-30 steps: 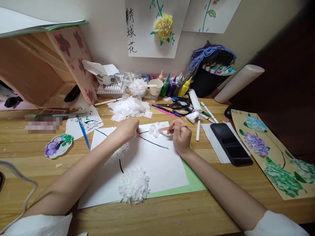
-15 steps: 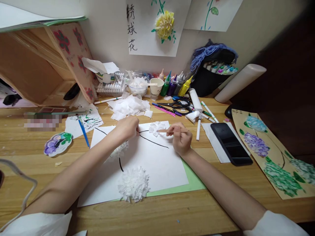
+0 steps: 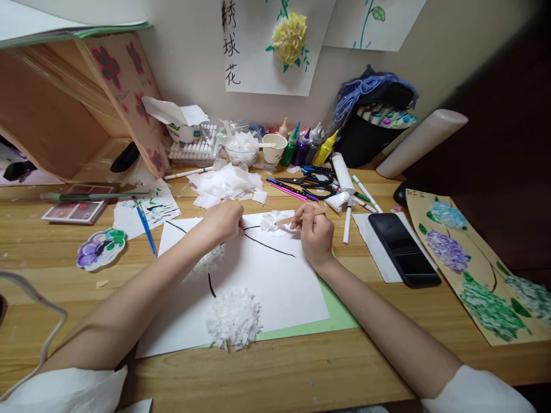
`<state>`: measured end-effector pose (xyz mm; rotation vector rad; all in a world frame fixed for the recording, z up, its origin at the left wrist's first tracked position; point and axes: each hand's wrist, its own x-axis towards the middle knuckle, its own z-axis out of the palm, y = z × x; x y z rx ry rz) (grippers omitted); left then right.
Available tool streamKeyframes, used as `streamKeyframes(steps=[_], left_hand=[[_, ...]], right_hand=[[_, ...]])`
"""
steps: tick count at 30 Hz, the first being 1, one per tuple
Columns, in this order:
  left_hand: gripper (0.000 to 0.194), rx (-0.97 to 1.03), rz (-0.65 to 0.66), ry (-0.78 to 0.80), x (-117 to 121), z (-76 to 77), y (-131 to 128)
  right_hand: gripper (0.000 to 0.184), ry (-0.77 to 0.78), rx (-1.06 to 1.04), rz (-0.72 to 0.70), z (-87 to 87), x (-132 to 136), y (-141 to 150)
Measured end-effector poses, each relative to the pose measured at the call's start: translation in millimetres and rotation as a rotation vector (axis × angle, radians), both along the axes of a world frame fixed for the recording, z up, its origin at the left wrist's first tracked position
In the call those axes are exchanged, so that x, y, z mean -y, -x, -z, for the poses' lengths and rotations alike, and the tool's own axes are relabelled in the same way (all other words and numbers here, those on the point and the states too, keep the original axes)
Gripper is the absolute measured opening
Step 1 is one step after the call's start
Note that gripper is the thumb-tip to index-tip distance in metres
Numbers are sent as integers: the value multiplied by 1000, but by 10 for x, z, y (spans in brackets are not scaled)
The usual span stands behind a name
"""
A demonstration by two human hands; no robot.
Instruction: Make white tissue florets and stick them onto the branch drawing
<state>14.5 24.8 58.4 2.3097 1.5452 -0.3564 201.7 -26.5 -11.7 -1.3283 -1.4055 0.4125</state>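
A white sheet [image 3: 284,298] with black drawn lines lies on the table over a green sheet [image 3: 336,312]. My right hand [image 3: 316,232] is closed round a flat wooden stick [image 3: 301,217], whose tip touches a small cluster of white paper pieces [image 3: 272,221] near the sheet's top edge. My left hand [image 3: 224,222] is closed in a fist, resting at the sheet's top edge by a black line; whether its fingers hold anything is hidden. A full white paper flower [image 3: 235,318] sits at the sheet's lower edge. Another white flower [image 3: 209,261] is partly covered by my left forearm.
Behind the sheet lie a heap of white paper pieces [image 3: 228,184], scissors [image 3: 310,183], a paper cup [image 3: 274,149] and paint bottles [image 3: 301,146]. A phone [image 3: 403,249] and a flower picture [image 3: 482,269] are at right. A paint palette [image 3: 101,249] and brushes [image 3: 146,229] are at left.
My right hand has shifted slightly up and left, and the stick is now tilted, its tip lower over the white paper cluster. My left hand stays in place.
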Motion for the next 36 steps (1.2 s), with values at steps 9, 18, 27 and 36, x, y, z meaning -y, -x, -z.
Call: streamKeyframes(steps=[9, 18, 27, 36], left_hand=[[17, -17, 17, 15, -8, -11, 5], [16, -9, 15, 27, -14, -11, 7], [16, -7, 29, 3, -13, 0, 5], [18, -11, 25, 13, -12, 13, 0]], right_hand=[[37, -226, 92, -1, 61, 74, -36], [31, -266, 229, -95, 68, 90, -41], [33, -170, 220, -46, 42, 55, -22], [34, -70, 168, 36, 5, 32, 12]])
